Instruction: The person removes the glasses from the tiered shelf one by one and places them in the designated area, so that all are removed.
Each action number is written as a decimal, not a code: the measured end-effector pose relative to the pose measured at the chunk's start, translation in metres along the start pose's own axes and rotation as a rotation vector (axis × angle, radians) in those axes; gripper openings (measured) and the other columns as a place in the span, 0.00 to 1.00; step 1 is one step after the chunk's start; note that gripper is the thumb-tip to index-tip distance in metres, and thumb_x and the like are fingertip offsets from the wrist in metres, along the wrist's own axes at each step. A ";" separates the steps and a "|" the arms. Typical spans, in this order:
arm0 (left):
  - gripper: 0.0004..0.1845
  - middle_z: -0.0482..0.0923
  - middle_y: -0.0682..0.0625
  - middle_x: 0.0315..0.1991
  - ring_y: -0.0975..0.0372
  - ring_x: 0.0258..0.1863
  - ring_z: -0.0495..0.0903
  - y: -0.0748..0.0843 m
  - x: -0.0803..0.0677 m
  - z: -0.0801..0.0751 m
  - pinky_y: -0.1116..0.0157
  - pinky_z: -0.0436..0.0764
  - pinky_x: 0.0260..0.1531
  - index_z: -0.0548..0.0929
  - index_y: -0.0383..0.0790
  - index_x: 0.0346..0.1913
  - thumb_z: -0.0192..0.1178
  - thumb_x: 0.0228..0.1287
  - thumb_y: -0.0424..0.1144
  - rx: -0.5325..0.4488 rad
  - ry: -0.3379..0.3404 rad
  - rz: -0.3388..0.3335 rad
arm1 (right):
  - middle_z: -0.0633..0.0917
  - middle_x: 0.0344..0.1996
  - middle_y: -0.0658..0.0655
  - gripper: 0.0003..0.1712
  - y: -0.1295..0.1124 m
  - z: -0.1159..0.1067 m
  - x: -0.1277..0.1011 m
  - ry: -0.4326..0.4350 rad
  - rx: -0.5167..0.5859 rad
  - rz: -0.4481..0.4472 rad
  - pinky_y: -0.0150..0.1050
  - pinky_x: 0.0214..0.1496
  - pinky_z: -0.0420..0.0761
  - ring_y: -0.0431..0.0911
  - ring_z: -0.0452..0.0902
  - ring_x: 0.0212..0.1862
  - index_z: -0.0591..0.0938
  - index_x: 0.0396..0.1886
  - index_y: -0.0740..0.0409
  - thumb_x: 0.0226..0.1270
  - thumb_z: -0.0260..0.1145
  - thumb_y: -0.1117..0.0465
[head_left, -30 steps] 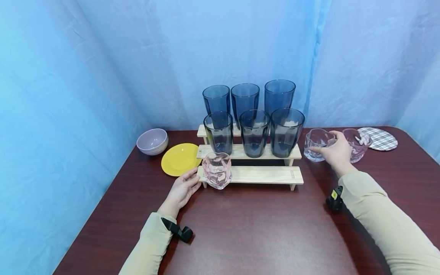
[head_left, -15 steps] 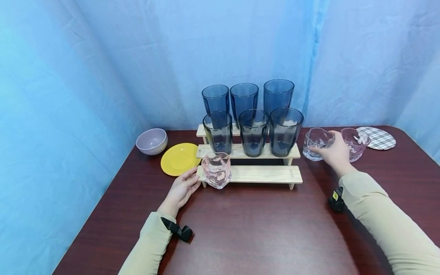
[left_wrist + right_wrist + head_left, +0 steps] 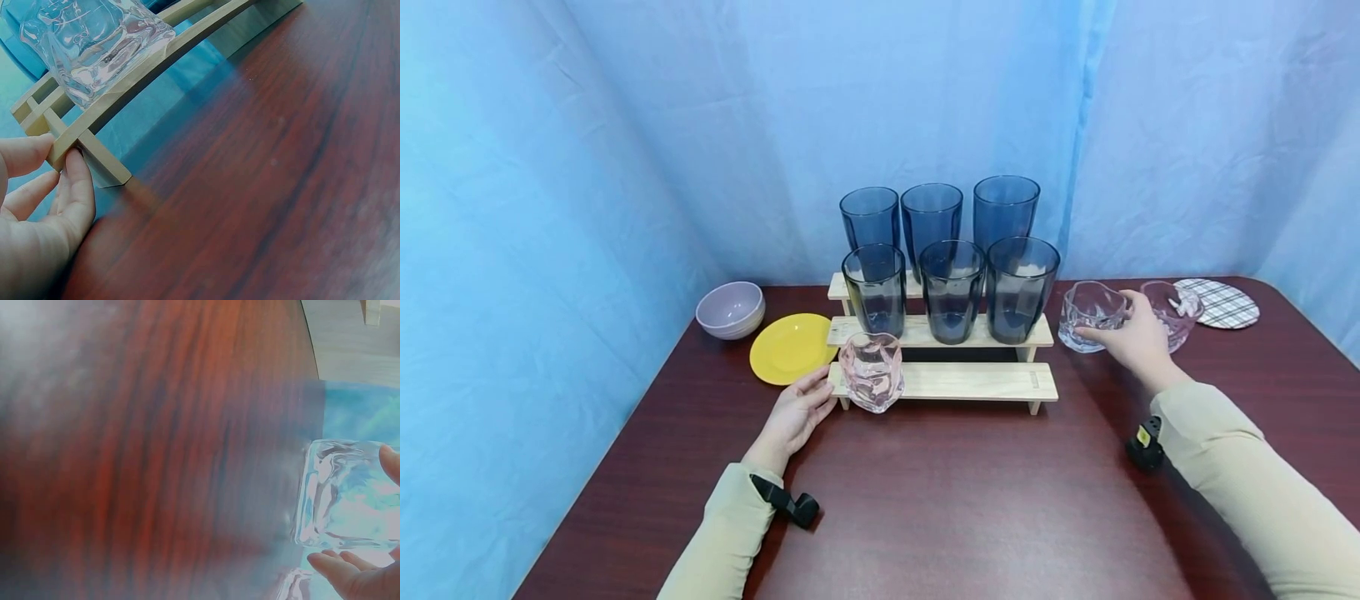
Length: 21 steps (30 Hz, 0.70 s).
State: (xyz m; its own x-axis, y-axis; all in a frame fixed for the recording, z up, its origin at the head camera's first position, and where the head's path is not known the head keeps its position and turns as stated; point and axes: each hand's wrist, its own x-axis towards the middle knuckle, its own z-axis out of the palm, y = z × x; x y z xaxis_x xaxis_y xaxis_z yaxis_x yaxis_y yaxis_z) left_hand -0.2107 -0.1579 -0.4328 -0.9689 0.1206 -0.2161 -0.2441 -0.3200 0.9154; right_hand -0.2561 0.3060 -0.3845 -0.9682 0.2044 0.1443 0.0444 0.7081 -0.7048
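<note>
My left hand [image 3: 793, 415] pinches the left end of the lowest step of a wooden tiered rack [image 3: 973, 381]; the left wrist view has the thumb above and fingers below the slat. A pink-tinted glass [image 3: 872, 375] stands on that step, close beside this hand. Over at the right, my right hand [image 3: 1138, 340] holds a clear faceted glass [image 3: 1084, 315] from its right side, thumb across the front and fingers behind. In the right wrist view the glass [image 3: 350, 494] stands upright between thumb and fingers. Another pinkish glass [image 3: 1178, 327] is partly hidden behind that hand.
Tall blue-grey tumblers [image 3: 953, 300] fill the upper two steps in rows. Left of the rack lie a yellow plate [image 3: 790, 350] and a lilac bowl [image 3: 730, 310]. A round checked mat [image 3: 1228, 304] lies at the back right. Blue curtains [image 3: 775, 125] hang behind the table.
My right wrist and forearm have shifted slightly to the right, while the hand stays at the clear glass. The left hand keeps its place on the rack.
</note>
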 end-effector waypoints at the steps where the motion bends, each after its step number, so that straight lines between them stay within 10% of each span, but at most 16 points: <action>1: 0.27 0.69 0.51 0.48 0.71 0.40 0.78 0.000 0.000 0.000 0.74 0.77 0.43 0.55 0.31 0.72 0.44 0.71 0.26 0.006 -0.002 0.001 | 0.64 0.59 0.81 0.55 0.000 -0.001 -0.001 -0.004 0.002 0.000 0.63 0.60 0.62 0.71 0.61 0.61 0.51 0.70 0.71 0.54 0.72 0.51; 21: 0.27 0.69 0.52 0.47 0.71 0.40 0.77 0.000 0.001 0.000 0.74 0.77 0.43 0.55 0.32 0.72 0.43 0.71 0.25 -0.006 -0.005 -0.006 | 0.67 0.60 0.79 0.57 0.007 -0.018 -0.027 -0.113 0.055 0.053 0.62 0.59 0.65 0.69 0.66 0.60 0.47 0.72 0.69 0.58 0.68 0.44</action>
State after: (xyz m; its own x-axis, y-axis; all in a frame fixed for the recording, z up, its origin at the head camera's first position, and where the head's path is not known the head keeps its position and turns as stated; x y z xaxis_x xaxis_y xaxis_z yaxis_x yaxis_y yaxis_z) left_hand -0.2113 -0.1582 -0.4328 -0.9671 0.1270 -0.2205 -0.2506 -0.3246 0.9121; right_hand -0.2254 0.3176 -0.3806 -0.9865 0.1613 0.0286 0.0862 0.6597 -0.7466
